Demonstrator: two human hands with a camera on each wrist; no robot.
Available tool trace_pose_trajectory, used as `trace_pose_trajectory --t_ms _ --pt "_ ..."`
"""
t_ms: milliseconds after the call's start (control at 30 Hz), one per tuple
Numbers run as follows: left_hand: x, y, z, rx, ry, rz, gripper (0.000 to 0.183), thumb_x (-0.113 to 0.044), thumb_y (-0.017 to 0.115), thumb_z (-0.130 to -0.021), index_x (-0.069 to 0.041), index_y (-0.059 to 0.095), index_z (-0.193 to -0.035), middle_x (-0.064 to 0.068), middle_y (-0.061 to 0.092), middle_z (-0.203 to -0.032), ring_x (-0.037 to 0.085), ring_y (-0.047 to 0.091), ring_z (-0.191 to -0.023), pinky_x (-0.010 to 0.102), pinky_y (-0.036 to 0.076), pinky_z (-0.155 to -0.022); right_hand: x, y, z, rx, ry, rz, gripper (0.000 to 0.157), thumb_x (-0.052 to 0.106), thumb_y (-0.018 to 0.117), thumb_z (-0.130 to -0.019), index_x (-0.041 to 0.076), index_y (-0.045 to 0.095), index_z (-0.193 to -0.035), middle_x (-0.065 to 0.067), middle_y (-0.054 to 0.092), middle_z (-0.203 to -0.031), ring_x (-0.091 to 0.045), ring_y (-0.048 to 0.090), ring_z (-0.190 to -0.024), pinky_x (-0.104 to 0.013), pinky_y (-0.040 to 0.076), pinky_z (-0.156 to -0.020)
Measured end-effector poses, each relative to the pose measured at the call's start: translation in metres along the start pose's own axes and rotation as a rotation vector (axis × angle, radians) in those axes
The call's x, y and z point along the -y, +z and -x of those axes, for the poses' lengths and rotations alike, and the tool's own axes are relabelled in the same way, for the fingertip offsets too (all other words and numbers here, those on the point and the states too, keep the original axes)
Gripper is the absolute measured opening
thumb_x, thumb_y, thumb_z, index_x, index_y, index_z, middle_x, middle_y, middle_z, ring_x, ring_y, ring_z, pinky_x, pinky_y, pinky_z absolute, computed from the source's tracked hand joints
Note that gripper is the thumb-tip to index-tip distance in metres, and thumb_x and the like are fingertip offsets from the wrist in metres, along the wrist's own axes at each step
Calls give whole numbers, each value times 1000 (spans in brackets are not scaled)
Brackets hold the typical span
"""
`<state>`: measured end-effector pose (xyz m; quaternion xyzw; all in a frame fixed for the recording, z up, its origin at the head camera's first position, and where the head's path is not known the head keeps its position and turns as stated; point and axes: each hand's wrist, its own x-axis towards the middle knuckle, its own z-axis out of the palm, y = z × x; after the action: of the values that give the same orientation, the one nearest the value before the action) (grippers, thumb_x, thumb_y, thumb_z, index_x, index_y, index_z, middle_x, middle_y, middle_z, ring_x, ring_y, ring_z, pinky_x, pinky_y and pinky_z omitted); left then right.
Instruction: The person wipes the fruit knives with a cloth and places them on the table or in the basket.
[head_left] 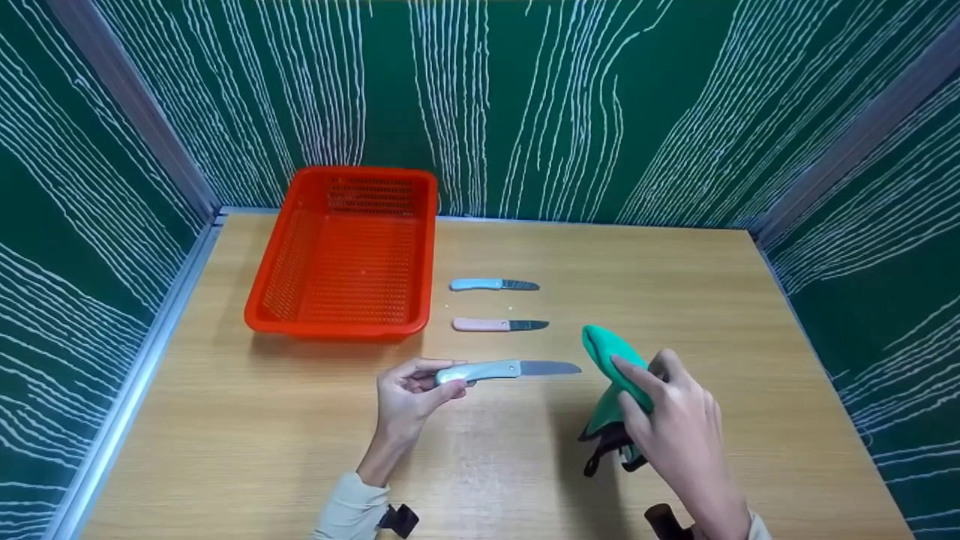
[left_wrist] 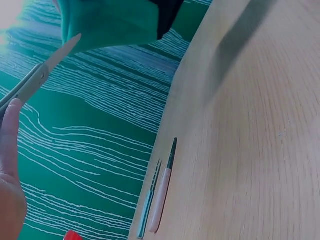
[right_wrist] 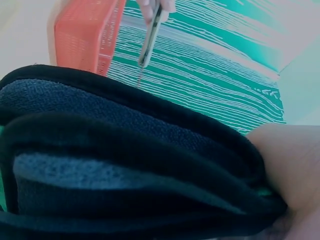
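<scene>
My left hand pinches the pale handle of a folding knife between thumb and fingers. Its blade is out and points right, above the table. In the left wrist view the same knife slants upward, the tip near green cloth. My right hand grips a folded green cloth with dark edging, just right of the blade tip. Up close in the right wrist view, the cloth shows dark trim and a grey-blue fuzzy inner side. Whether cloth and blade touch is unclear; the head view shows a small gap.
Two more knives lie on the table with blades out: a blue-handled knife and, nearer me, a pink-handled knife. A red plastic basket stands at the back left. Green panels with white lines wall the wooden table.
</scene>
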<state>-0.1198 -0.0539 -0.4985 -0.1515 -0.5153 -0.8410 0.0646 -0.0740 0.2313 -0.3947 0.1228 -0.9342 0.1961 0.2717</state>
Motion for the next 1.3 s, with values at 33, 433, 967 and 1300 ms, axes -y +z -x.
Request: trace_pose_trajectory --t_ms 33,433,967,1300 --pt "0 0 0 -1 -1 -3 31 11 74 -73 22 58 -98 24 68 -97 34 69 -77 45 57 -66 1 -1 -1 -4 -2 -1 35 -2 62 -70 6 74 -102 -5 45 -77 -9 31 -48 -21 27 -38" --pt "1 4 -2 -17 -26 -37 32 13 75 -71 21 59 -97 26 68 -96 34 69 -76 45 57 -64 29 -2 -5 -15 -78 -40 41 -3 66 -70 11 73 -108 -2 43 -81 -5 32 -50 -17 27 -38" --pt "-1 4 -3 5 -5 -53 29 14 74 -70 20 61 -95 23 69 -93 32 70 -76 45 57 -63 52 27 2 64 -228 -24 42 2 75 -64 8 73 -105 -5 43 -80 -7 29 -45 -13 26 -37" --pt "-1 4 -2 32 22 5 27 12 74 -72 20 61 -95 25 68 -94 32 70 -73 45 57 -62 50 40 2 112 -207 31 39 3 76 -67 11 73 -105 -8 46 -82 -14 38 -49 -18 32 -38"
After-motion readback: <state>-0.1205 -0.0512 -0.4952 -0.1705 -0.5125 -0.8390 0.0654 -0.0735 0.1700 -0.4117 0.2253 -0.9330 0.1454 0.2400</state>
